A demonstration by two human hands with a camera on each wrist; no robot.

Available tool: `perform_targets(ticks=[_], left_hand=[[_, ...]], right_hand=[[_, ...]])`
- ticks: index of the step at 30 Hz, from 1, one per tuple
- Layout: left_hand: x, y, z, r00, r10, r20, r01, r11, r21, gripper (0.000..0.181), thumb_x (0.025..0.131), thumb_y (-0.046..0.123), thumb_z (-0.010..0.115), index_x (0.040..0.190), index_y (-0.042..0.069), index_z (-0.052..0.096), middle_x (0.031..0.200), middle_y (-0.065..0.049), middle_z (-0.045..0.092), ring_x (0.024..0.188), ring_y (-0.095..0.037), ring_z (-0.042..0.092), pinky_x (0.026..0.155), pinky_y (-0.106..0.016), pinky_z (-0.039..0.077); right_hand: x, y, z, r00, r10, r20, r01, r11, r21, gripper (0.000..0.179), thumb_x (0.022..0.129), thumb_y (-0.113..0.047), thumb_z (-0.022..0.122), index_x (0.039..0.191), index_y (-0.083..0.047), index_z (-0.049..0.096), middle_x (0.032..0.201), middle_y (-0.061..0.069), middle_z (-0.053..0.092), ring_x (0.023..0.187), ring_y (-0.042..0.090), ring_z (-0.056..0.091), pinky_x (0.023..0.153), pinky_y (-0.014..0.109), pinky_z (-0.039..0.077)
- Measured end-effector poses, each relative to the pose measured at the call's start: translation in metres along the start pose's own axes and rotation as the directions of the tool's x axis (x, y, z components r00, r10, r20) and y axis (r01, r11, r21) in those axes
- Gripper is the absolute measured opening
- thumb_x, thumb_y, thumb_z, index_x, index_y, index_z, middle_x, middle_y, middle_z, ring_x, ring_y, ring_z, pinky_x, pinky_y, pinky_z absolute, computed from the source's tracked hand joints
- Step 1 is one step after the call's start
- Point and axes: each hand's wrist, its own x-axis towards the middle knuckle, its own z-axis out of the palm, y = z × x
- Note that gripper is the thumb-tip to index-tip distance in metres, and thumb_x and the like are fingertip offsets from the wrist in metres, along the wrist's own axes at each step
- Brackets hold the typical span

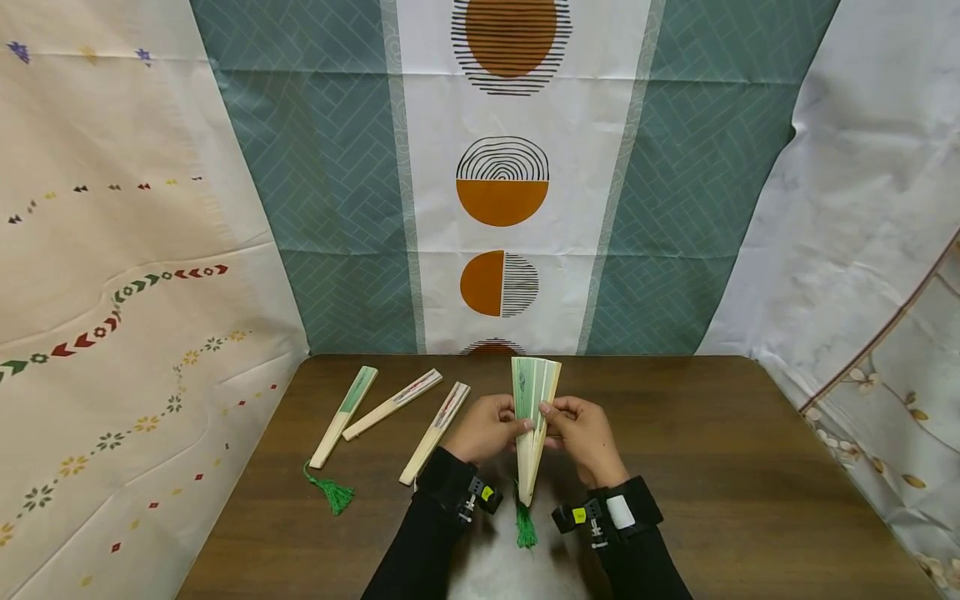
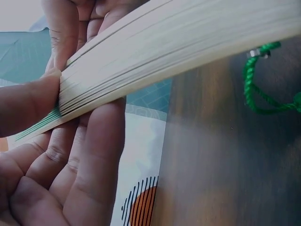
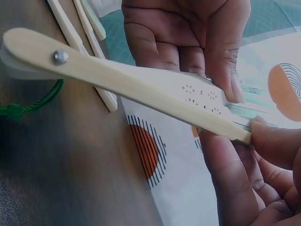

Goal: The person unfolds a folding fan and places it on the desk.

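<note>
A green folding fan [image 1: 535, 400], spread only a little, stands between the two hands with its pale wooden ribs [image 2: 141, 52] tapering toward the person. My left hand [image 1: 487, 427] pinches its left side, thumb in front and fingers behind. On the other side my right hand [image 1: 588, 435] pinches the outer rib with thumb and fingers. A metal rivet [image 3: 60, 57] joins the ribs at the narrow end, and small flower-shaped holes pierce them. From that end a green tassel [image 1: 527, 529] hangs on a cord [image 2: 249, 84].
Three folded fans lie on the brown table [image 1: 720, 467], left of the hands: one green-topped fan [image 1: 345, 417] with a green tassel [image 1: 337, 496], a middle fan [image 1: 393, 404], and another fan [image 1: 435, 433] close by the left wrist. A patterned cloth [image 1: 502, 167] hangs behind the table.
</note>
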Motion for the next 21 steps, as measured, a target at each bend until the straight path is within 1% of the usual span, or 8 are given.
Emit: perform_targets(ticks=[4,9,16,19,21], left_hand=[[-0.0005,0.0003,-0.0003,1.0,-0.007,0.003,0.007,1.0,-0.005,0.018,0.111,0.008,0.073,0.12,-0.008,0.073,0.101,-0.025,0.082,0.074,-0.008,0.068,0.076,-0.044,0.071],[-0.0009,0.001,-0.001,1.0,-0.001,0.003,0.001,1.0,0.002,0.019,0.112,0.009,0.072,0.121,-0.008,0.073,0.103,-0.026,0.082,0.076,-0.008,0.068,0.079,-0.047,0.071],[-0.0026,-0.0001,-0.0029,0.999,0.003,-0.033,-0.005,0.999,-0.043,0.024,0.112,0.006,0.071,0.129,-0.011,0.072,0.108,-0.029,0.082,0.084,-0.012,0.075,0.083,-0.052,0.074],[-0.0023,-0.0004,-0.0031,0.999,0.007,-0.032,-0.009,0.998,-0.057,0.024,0.112,0.006,0.071,0.129,-0.012,0.071,0.109,-0.03,0.081,0.085,-0.013,0.075,0.085,-0.053,0.074],[-0.0021,-0.0004,-0.0032,1.0,0.009,-0.028,-0.011,0.998,-0.062,0.025,0.112,0.006,0.071,0.13,-0.012,0.071,0.109,-0.03,0.081,0.086,-0.013,0.075,0.085,-0.052,0.074]], right_hand=[[-0.0002,-0.0002,-0.0009,1.0,0.005,0.002,-0.005,1.0,0.005,0.028,0.113,-0.013,0.073,0.126,0.011,0.075,0.098,0.008,0.085,0.081,0.01,0.079,0.067,0.021,0.067],[-0.0004,-0.0005,-0.0014,1.0,0.008,-0.002,-0.008,1.0,0.015,0.028,0.113,-0.013,0.073,0.127,0.011,0.075,0.098,0.009,0.086,0.08,0.01,0.079,0.067,0.021,0.067],[0.0001,-0.001,-0.0029,1.0,0.013,-0.024,-0.012,0.998,0.069,0.029,0.113,-0.011,0.072,0.128,0.014,0.072,0.095,0.008,0.085,0.078,0.01,0.079,0.069,0.022,0.069],[0.0,-0.0007,-0.0035,1.0,0.015,-0.022,-0.013,0.997,0.075,0.029,0.113,-0.011,0.072,0.128,0.014,0.071,0.093,0.006,0.084,0.077,0.01,0.078,0.07,0.024,0.07],[-0.0001,-0.0006,-0.0041,1.0,0.016,-0.021,-0.014,0.997,0.074,0.029,0.113,-0.011,0.072,0.129,0.013,0.071,0.093,0.005,0.084,0.078,0.01,0.078,0.071,0.024,0.07]])
